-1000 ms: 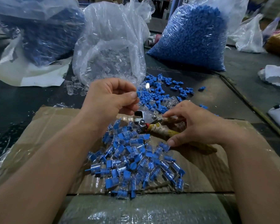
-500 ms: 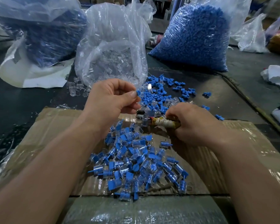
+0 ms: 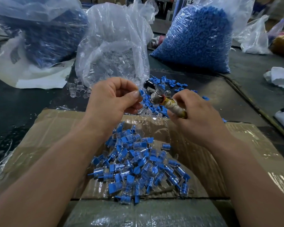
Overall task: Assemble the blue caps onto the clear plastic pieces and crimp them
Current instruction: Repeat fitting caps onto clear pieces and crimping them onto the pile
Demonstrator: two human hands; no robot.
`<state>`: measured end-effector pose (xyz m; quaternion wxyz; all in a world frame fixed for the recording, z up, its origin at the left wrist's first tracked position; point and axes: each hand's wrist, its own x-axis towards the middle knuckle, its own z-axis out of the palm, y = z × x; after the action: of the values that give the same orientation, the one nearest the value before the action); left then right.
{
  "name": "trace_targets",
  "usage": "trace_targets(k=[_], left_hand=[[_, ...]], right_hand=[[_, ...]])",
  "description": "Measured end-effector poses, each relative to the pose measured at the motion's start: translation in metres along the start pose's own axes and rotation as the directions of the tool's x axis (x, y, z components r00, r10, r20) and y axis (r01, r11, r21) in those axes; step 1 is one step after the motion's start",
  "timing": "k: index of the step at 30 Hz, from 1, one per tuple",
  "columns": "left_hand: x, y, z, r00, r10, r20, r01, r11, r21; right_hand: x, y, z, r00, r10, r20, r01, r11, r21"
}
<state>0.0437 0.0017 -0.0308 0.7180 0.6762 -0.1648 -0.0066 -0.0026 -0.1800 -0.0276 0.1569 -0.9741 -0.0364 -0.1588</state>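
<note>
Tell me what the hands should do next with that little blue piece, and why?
Probably move the crimping tool so its metal head meets the blue cap, then squeeze. The left hand pinches the cap at its fingertips, the right hand grips the tool by its wrapped handle, and the head sits just beside the cap, not yet on it.

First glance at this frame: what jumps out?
A heap of capped pieces lies on the cardboard, front centre. Just above it, the left hand pinches a blue cap and the right hand grips a crimper. A bulging bag of blue caps stands at back right.
</note>
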Motion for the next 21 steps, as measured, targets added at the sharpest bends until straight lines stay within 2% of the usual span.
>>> trace_targets(k=[15, 21], left_hand=[[-0.0012, -0.0022, 0.0028, 0.997, 0.079, 0.019, -0.081, 0.992, 0.096], [-0.0001, -0.0019, 0.0016, 0.997, 0.08, -0.008, -0.079, 0.994, 0.075]], right_hand=[[0.0002, -0.002, 0.0024, 0.993, -0.006, 0.118, -0.01, 0.991, 0.132], [0.0001, -0.0017, 0.0024, 0.992, -0.005, 0.126, -0.011, 0.991, 0.132]])
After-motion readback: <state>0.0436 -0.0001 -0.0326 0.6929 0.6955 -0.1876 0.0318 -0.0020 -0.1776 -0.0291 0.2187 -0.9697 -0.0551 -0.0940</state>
